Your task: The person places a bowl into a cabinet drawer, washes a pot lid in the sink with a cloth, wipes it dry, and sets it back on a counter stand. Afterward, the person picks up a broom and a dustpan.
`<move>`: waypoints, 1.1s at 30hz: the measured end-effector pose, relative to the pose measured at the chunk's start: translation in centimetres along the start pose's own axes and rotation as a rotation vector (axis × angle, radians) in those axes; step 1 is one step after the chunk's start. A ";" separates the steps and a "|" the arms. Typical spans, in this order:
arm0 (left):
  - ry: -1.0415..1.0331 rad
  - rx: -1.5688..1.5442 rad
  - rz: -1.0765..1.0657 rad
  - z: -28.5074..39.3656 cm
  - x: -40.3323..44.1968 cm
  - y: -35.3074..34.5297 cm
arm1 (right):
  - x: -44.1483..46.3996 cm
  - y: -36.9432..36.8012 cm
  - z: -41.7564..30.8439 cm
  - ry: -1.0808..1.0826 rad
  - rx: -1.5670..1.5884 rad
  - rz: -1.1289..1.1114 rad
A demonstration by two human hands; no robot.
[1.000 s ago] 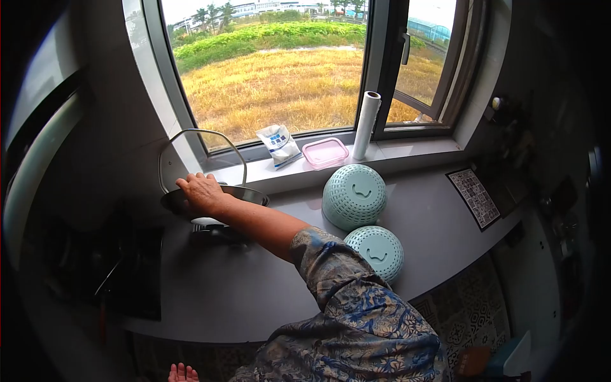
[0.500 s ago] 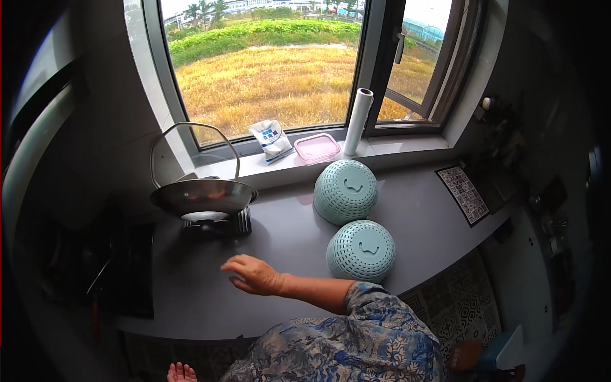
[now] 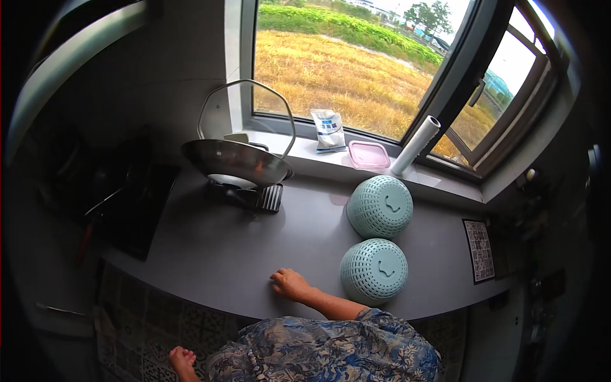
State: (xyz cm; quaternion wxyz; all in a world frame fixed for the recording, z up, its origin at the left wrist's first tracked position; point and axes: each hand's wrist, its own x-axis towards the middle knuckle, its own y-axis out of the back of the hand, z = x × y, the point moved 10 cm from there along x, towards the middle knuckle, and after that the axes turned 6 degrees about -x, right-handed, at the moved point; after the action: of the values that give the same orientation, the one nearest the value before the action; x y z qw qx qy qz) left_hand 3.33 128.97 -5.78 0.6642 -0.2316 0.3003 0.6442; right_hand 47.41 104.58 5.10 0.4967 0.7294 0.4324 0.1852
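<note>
My right hand (image 3: 291, 284) is over the front part of the grey counter (image 3: 254, 248), its fingers curled loosely with nothing seen in them. To its right are two upside-down mint-green baskets, the front one (image 3: 374, 272) nearer to it than the back one (image 3: 380, 207). My left hand (image 3: 182, 358) hangs below the counter's front edge at the bottom left, fingers bent and apart, holding nothing. A metal wok (image 3: 235, 160) rests on a black stand (image 3: 270, 198) at the back left, with a glass lid (image 3: 254, 105) upright behind it.
On the window sill are a white packet (image 3: 328, 130), a pink container (image 3: 369, 155) and a leaning white roll (image 3: 417, 145). A dark cooktop (image 3: 137, 210) lies at the left. A patterned mat (image 3: 478, 251) is at the counter's right end.
My right hand has come away from the wok area, back to the counter's front, and its fingers have curled. My left fingers are more bent. The camera view has turned and tilted.
</note>
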 end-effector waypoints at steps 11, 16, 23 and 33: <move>-0.761 1.131 -0.258 -20.9 -8.3 14.5 | 4.2 -1.3 -6.4 0.212 -0.001 -0.002; -0.234 0.624 -0.012 -23.0 -8.2 17.4 | 5.5 -4.6 -12.3 0.437 0.045 -0.027; 0.181 -0.485 0.259 -19.6 -8.3 21.0 | 7.0 -11.3 -25.7 0.555 -0.106 -0.197; -0.119 0.502 0.186 -32.5 -6.9 41.5 | 4.9 -22.4 -42.5 0.643 -0.204 -0.474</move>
State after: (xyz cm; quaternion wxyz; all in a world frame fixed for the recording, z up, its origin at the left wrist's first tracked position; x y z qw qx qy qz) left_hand -41.16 104.08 -20.86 0.6553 0.0070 0.4309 0.6204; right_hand 10.36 135.52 3.14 0.4350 0.4618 0.7010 0.3258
